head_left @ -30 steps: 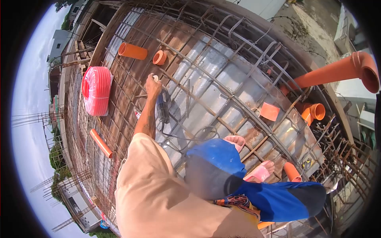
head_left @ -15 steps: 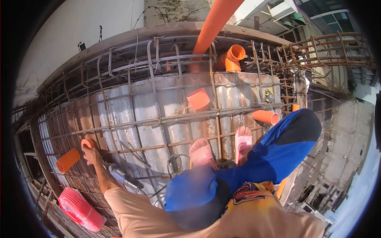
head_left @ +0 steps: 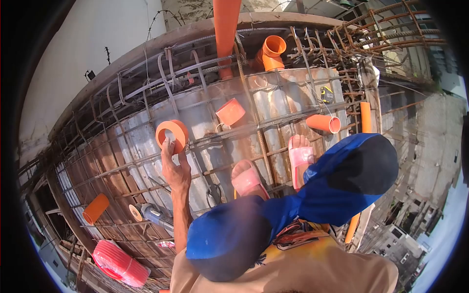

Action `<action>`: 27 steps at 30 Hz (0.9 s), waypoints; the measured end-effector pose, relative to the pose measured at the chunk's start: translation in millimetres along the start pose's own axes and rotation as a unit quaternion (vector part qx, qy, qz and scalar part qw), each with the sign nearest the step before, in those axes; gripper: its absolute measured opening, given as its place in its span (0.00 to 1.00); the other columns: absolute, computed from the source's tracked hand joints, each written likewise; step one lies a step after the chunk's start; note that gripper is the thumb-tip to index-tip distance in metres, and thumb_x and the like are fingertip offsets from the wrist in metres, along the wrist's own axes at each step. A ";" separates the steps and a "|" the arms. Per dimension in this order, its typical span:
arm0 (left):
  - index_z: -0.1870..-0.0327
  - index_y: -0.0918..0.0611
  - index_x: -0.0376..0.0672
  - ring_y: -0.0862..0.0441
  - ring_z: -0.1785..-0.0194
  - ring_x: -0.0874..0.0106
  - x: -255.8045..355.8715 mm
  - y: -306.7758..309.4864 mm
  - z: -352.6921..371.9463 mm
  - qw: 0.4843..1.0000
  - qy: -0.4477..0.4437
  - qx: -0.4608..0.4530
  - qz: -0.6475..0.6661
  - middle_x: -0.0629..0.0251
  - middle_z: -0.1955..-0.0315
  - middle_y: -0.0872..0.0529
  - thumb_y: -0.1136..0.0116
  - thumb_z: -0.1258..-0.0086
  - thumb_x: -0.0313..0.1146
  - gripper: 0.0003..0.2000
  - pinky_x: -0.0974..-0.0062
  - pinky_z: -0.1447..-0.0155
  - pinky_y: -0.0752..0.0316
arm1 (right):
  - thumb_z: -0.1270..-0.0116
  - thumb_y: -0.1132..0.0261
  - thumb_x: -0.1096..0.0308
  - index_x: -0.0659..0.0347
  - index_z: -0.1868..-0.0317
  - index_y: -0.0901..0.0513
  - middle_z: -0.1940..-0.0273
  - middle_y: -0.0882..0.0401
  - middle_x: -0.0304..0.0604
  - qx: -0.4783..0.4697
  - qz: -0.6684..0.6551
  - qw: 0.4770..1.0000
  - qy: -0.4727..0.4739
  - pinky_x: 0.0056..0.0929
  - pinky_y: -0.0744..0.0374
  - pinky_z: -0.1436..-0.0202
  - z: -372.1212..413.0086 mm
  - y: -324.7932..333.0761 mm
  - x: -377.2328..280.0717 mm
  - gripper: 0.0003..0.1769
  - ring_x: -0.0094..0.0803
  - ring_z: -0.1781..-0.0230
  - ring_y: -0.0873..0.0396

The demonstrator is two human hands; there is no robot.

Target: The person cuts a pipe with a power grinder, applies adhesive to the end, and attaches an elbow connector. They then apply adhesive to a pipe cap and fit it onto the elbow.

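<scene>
Left hand [head_left: 175, 168]: closed, thumb and fingers pinching the lower rim of the orange pipe collar [head_left: 172, 136].
Orange pipe collar: held clear of the rebar mesh [head_left: 122, 163], up and slightly right of the angle grinder [head_left: 152, 215], open bore facing the camera.
Angle grinder: lying on the mesh just left of the forearm, disc end pointing left.
Short orange pipe [head_left: 95, 209]: left of the grinder, apart from it, on the mesh.
Red conduit coil [head_left: 119, 263]: below the grinder, near the deck edge.
Orange cap [head_left: 230, 112]: well up and right of the grinder, beyond the collar.
Pink sandals [head_left: 246, 179]: right of the grinder (both feet standing on the bars).
Upright orange pipe [head_left: 225, 29]: far up and right of the grinder, at the far edge.
</scene>
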State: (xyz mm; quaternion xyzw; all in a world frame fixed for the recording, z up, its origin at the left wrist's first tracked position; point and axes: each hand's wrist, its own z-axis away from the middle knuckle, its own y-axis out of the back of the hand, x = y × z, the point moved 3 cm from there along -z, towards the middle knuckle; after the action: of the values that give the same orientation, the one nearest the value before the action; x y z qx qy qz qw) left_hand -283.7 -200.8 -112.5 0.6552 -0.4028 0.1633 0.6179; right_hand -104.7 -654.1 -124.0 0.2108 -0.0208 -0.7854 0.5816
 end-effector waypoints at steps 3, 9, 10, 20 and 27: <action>0.37 0.22 0.35 0.16 0.44 0.52 58.7 -51.7 -13.6 0.984 -0.154 -0.091 0.009 0.50 0.45 0.15 0.38 0.35 0.15 0.24 0.58 0.40 0.21 | 0.27 0.39 0.63 0.69 0.49 0.18 0.54 0.15 0.46 0.001 -0.014 1.000 0.007 0.32 0.20 0.51 -7.1 10.8 -0.5 0.16 0.35 0.56 0.17; 0.34 0.25 0.36 0.19 0.39 0.55 138.0 -91.4 -48.5 0.923 -0.352 -0.158 -0.009 0.52 0.44 0.16 0.40 0.39 0.16 0.28 0.59 0.39 0.23 | 0.27 0.39 0.63 0.69 0.49 0.18 0.55 0.15 0.47 0.004 -0.041 0.999 0.027 0.33 0.20 0.51 -28.8 44.9 -6.6 0.16 0.36 0.56 0.17; 0.33 0.26 0.37 0.20 0.38 0.56 142.8 -94.9 -52.3 0.917 -0.365 -0.161 -0.009 0.54 0.43 0.16 0.41 0.38 0.18 0.28 0.59 0.38 0.23 | 0.27 0.40 0.63 0.69 0.49 0.18 0.55 0.15 0.47 0.005 -0.046 0.998 0.031 0.33 0.20 0.51 -32.3 51.9 -7.7 0.16 0.36 0.56 0.17; 0.28 0.32 0.37 0.25 0.32 0.56 201.5 -120.9 -135.1 0.777 -0.506 -0.339 -0.155 0.51 0.39 0.20 0.40 0.36 0.25 0.32 0.58 0.31 0.28 | 0.27 0.40 0.64 0.69 0.50 0.18 0.55 0.15 0.48 -0.002 -0.088 0.994 0.061 0.35 0.19 0.51 -66.3 104.4 -9.0 0.16 0.37 0.56 0.16; 0.31 0.29 0.37 0.22 0.35 0.54 218.0 -205.7 -156.2 0.779 -0.517 -0.339 -0.103 0.49 0.40 0.20 0.42 0.35 0.23 0.28 0.59 0.33 0.27 | 0.27 0.41 0.64 0.69 0.50 0.18 0.56 0.15 0.48 -0.004 -0.127 0.991 0.050 0.35 0.19 0.51 -75.7 119.6 -1.5 0.15 0.38 0.56 0.16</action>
State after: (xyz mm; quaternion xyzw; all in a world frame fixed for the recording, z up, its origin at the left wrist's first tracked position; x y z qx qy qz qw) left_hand 46.4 -142.9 -68.3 0.4273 -0.6213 -0.4119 0.5116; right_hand 30.9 -675.2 -159.3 0.2480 0.0384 -0.8415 0.4784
